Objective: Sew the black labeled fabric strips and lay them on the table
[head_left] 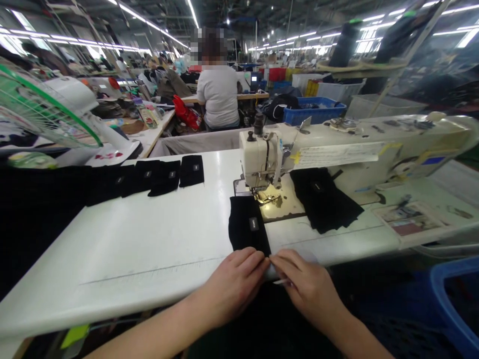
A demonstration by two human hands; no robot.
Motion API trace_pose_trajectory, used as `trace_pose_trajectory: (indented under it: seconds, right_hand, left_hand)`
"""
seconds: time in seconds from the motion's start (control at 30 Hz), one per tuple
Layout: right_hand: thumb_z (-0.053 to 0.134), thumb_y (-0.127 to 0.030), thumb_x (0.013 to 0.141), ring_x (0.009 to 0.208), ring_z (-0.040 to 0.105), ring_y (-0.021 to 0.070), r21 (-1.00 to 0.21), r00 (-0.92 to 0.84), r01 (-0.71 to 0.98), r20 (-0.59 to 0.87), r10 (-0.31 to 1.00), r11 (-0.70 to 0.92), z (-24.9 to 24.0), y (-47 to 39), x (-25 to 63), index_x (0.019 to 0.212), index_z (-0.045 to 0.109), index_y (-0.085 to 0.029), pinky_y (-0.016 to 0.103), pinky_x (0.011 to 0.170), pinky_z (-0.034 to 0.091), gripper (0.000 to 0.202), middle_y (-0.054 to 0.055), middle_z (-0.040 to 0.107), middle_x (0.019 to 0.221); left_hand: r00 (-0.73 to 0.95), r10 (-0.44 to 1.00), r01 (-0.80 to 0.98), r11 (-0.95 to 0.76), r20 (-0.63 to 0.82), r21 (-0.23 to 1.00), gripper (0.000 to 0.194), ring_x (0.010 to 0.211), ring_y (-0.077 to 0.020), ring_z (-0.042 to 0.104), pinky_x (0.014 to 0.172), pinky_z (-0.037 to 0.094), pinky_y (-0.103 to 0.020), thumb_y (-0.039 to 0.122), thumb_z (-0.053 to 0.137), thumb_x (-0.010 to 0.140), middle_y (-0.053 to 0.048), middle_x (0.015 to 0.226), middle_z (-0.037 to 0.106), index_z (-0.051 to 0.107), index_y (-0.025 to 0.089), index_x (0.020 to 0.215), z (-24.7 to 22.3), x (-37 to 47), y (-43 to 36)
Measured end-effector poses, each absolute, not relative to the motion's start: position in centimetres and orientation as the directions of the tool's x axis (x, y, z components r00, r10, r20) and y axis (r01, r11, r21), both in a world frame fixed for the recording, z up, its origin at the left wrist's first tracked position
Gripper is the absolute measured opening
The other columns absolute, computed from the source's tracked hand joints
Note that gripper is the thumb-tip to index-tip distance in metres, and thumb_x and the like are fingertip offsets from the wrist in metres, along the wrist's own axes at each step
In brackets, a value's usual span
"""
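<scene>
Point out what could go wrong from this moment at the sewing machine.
The labelled black piece lies right beside the presser foot, while the left hand and right hand meet at its near corner; a tug there might skew it.

The thin white item in the right hand sits close to that corner and could snag the cloth.

The loosely fanned black stack beyond the needle might slide if bumped.
</scene>
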State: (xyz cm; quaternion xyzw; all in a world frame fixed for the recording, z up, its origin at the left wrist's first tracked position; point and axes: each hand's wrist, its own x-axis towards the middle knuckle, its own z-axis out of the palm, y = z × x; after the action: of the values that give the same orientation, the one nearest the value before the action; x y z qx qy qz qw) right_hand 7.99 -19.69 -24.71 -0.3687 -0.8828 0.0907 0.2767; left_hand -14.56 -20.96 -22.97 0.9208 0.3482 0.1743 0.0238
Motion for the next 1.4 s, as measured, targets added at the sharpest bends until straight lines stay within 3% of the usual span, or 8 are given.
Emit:
trace_pose_trajectory:
  seconds: [0.23, 0.47, 0.73, 1.07, 1.27, 1.4]
  right_hand:
    - [0.039, -0.011, 0.095, 0.075, 0.071, 0.0198, -0.284, -0.629, 0.582, 0.436, 0.643, 0.762, -25.4, -19.3, 8.1, 0.121, 0.064, -0.013, 0.029, 0.057, 0.052, 0.036, 0.012, 0.071, 0.110]
    - [0.037, -0.004, 0.089, 0.080, 0.073, 0.0198, -0.182, -0.655, 0.537, 0.525, 0.543, 0.823, -25.8, -19.1, 8.3, 0.121, 0.065, -0.007, 0.031, 0.068, 0.059, 0.042, 0.017, 0.069, 0.126]
    - [0.039, -0.004, 0.085, 0.081, 0.074, 0.0207, -0.205, -0.677, 0.540, 0.471, 0.566, 0.816, -25.4, -18.5, 8.2, 0.119, 0.068, -0.011, 0.033, 0.068, 0.060, 0.044, 0.013, 0.071, 0.125]
    - [0.044, -0.007, 0.087, 0.084, 0.073, 0.0218, -0.243, -0.683, 0.558, 0.408, 0.605, 0.794, -24.9, -17.4, 7.5, 0.118, 0.066, -0.014, 0.033, 0.066, 0.057, 0.039, 0.011, 0.071, 0.124]
    - [0.046, -0.003, 0.078, 0.088, 0.072, 0.0221, -0.274, -0.697, 0.574, 0.331, 0.636, 0.771, -24.7, -16.4, 7.2, 0.114, 0.066, -0.015, 0.033, 0.070, 0.057, 0.043, 0.011, 0.070, 0.125]
    - [0.048, -0.004, 0.082, 0.090, 0.071, 0.0216, -0.279, -0.702, 0.580, 0.307, 0.643, 0.766, -24.6, -15.7, 6.9, 0.117, 0.065, -0.015, 0.033, 0.073, 0.056, 0.041, 0.011, 0.068, 0.127]
  left_hand:
    - [0.702, 0.667, 0.639, -0.745, 0.248, 0.195, 0.033, 0.109, -0.0270, 0.060, 0.088, 0.061, -0.040, 0.013, 0.047, 0.097, -0.015, 0.119, 0.064, 0.055, 0.009, 0.129, -22.0, -14.6, -21.0]
    - [0.700, 0.662, 0.625, -0.750, 0.269, 0.217, 0.036, 0.112, -0.0254, 0.061, 0.091, 0.061, -0.039, 0.014, 0.041, 0.099, -0.016, 0.118, 0.066, 0.053, 0.010, 0.133, -21.7, -15.0, -21.0]
    - [0.724, 0.642, 0.622, -0.766, 0.252, 0.164, 0.031, 0.103, -0.0264, 0.063, 0.084, 0.063, -0.040, 0.017, 0.039, 0.101, -0.015, 0.113, 0.068, 0.058, 0.008, 0.124, -21.4, -14.9, -20.4]
    - [0.713, 0.657, 0.626, -0.754, 0.246, 0.200, 0.031, 0.104, -0.0264, 0.062, 0.086, 0.062, -0.041, 0.017, 0.041, 0.101, -0.015, 0.114, 0.066, 0.058, 0.009, 0.125, -21.4, -15.1, -19.6]
    - [0.707, 0.654, 0.622, -0.756, 0.269, 0.205, 0.028, 0.104, -0.0258, 0.062, 0.085, 0.062, -0.040, 0.018, 0.042, 0.101, -0.014, 0.109, 0.066, 0.059, 0.010, 0.122, -21.1, -15.1, -18.6]
    - [0.707, 0.662, 0.628, -0.750, 0.250, 0.210, 0.028, 0.104, -0.0259, 0.060, 0.085, 0.061, -0.041, 0.020, 0.043, 0.101, -0.013, 0.108, 0.065, 0.058, 0.011, 0.122, -21.2, -15.1, -18.1]
